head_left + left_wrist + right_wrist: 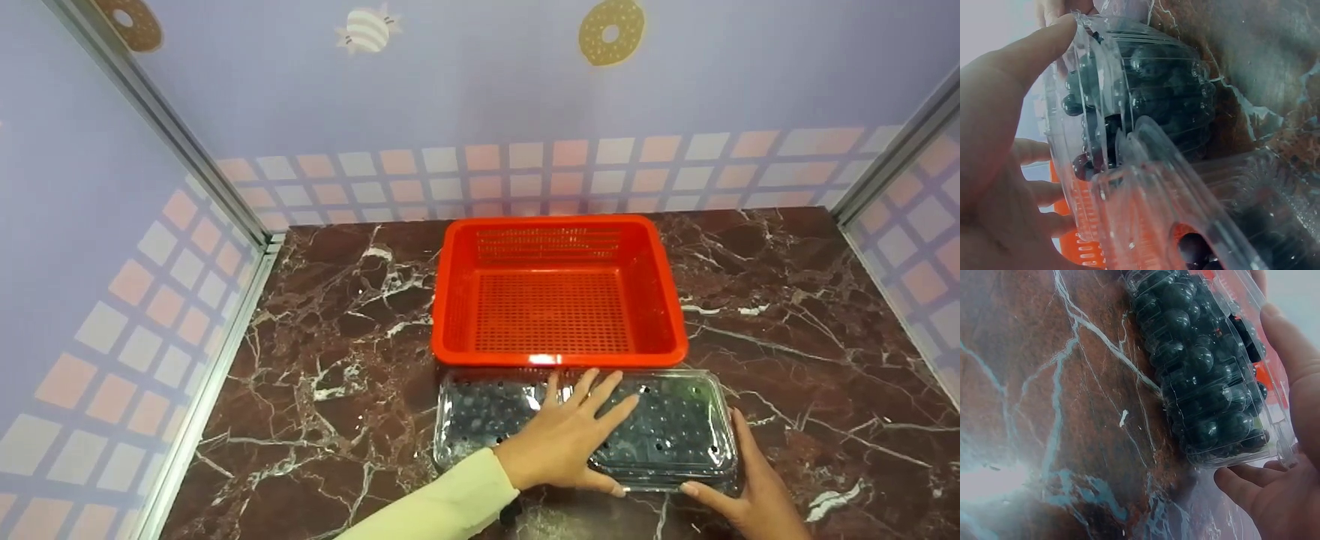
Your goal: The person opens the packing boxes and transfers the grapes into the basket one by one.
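Note:
A long, clear plastic box (pixel 675 420) of dark round fruit lies on the marbled table, right in front of the red basket. My left hand (pixel 566 439) rests across its lid with the fingers spread toward the back and the thumb at the front edge. In the left wrist view, dark fruit (pixel 1162 79) shows through the ridged plastic wall. At the right end, my right hand (pixel 757 480) holds the corner, thumb at the front and fingers along the side. The right wrist view shows the fruit (pixel 1202 360) packed close inside.
The red slotted basket (pixel 671 322) stands behind the box with nothing inside, its front rim overlapping the box's back edge in the head view. A patterned wall (pixel 480 97) closes off the back, and side panels (pixel 127 300) bound the marbled table (pixel 337 420).

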Demonstrator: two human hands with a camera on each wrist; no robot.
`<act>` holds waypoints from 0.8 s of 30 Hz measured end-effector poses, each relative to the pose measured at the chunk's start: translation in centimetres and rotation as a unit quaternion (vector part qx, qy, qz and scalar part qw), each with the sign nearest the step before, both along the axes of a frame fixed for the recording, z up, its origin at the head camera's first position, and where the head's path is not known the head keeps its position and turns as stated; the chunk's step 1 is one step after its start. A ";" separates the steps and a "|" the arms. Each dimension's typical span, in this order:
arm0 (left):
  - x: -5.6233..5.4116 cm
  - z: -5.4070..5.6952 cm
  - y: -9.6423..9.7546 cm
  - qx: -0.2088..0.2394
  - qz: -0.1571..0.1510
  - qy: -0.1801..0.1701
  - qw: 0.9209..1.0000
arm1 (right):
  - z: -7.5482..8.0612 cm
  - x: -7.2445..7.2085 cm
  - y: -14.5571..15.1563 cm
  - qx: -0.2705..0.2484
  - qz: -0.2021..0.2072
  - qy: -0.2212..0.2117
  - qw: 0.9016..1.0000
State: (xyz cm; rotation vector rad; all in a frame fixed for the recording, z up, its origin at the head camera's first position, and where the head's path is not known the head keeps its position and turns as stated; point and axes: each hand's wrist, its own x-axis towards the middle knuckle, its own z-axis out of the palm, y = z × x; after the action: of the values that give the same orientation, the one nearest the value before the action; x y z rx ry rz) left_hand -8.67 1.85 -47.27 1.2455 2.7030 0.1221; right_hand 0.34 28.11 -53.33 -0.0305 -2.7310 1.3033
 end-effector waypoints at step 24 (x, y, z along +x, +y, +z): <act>0.1 0.6 0.0 -0.017 -0.024 -0.041 0.999 | -0.8 0.2 0.1 -0.028 0.021 0.035 0.999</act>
State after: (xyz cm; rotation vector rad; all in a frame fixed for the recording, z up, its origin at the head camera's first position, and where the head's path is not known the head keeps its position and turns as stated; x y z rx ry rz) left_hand -8.52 1.87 -46.71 1.2669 2.5922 0.1176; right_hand 0.53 28.18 -54.09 0.0672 -2.6507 1.3655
